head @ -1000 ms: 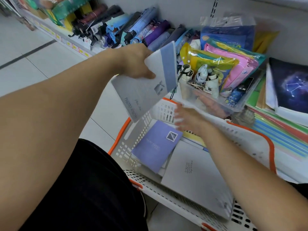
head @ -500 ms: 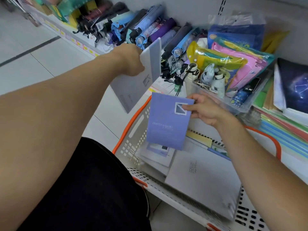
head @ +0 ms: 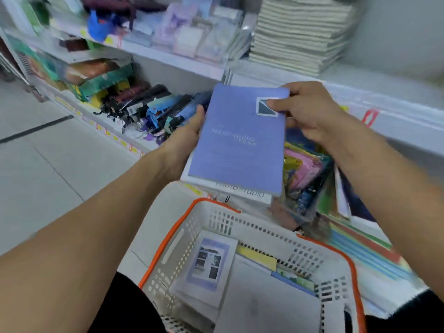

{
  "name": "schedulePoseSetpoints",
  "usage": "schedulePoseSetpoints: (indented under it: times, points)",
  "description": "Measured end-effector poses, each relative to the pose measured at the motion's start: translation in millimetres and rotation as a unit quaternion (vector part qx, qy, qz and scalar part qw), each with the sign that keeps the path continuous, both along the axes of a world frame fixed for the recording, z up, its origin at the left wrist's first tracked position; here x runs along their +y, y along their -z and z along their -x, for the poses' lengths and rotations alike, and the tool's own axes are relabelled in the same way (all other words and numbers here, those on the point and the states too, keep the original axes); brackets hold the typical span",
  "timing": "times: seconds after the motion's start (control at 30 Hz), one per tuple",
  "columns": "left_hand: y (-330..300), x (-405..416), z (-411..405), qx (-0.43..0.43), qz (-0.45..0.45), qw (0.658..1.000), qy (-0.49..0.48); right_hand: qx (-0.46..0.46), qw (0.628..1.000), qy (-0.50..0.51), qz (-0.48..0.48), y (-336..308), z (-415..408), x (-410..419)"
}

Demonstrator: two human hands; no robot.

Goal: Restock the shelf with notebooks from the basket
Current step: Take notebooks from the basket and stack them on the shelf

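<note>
Item: purple notebook (head: 236, 140). Soft lilac cover, plain, w/ a small dark-blue and white square emblem near its far right corner and a faint line of pale lettering across the middle, reading upside down from this view. Lies flat on top of a white notebook (head: 230, 192), whose near edge w/ grey lettering sticks out below it. Both held in the air above the basket's far rim, in front of the shelf.

Hands: left hand (head: 185, 138) under and along the left edge of the pair, thumb up the purple notebook's side, gripping the stack. Right hand (head: 310, 111) pinches the purple notebook's far right corner, thumb on the emblem, fingers curled behind.

Basket (head: 182, 239): white perforated plastic, orange rim, just below the notebooks. Inside: a white booklet w/ photo print (head: 207, 265), a large grey notebook (head: 269, 306), yellow and blue items at the far wall.

Shelf (head: 175, 61), beyond the basket: blurred packets up top, a stack of cream pads (head: 300, 32) to the right, folded umbrellas (head: 144, 109) on the lower level left of the notebooks, coloured pouches (head: 305, 169) to their right.
</note>
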State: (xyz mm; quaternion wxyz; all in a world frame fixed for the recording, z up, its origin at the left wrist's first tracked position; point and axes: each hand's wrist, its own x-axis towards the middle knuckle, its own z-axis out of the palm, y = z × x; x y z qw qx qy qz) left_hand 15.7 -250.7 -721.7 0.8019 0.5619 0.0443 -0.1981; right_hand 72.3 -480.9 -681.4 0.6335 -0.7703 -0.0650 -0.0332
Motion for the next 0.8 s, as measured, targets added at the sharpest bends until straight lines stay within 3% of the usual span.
schedulePoseSetpoints:
  times: [0.13,0.23,0.33,0.4,0.5,0.6,0.67,0.8]
  points:
    - [-13,-24,5,-0.050,0.034,0.997,0.042,-0.066,0.995,0.058,0.057,-22,6,-19]
    - [-21,-40,11,-0.092,0.010,0.996,-0.003,-0.098,0.989,0.073,0.087,-16,29,-27]
    - [-37,-50,18,-0.113,-0.014,0.992,-0.060,0.076,0.996,-0.034,-0.029,-15,58,-27]
    - [-52,-53,21,-0.133,-0.026,0.985,-0.107,0.167,0.971,-0.110,-0.134,-20,75,-25]
    - [-85,-56,18,-0.178,-0.046,0.973,-0.137,0.069,0.968,-0.112,-0.214,-35,89,-21]
    - [-110,-61,13,-0.219,-0.124,0.965,-0.069,-0.022,0.964,-0.053,-0.259,-50,84,-21]
    - [-112,-66,8,-0.248,-0.198,0.948,-0.035,-0.019,0.964,-0.046,-0.261,-59,77,-27]
    - [-100,-70,-13,-0.257,-0.147,0.953,-0.069,0.047,0.967,-0.117,-0.223,-64,71,-42]
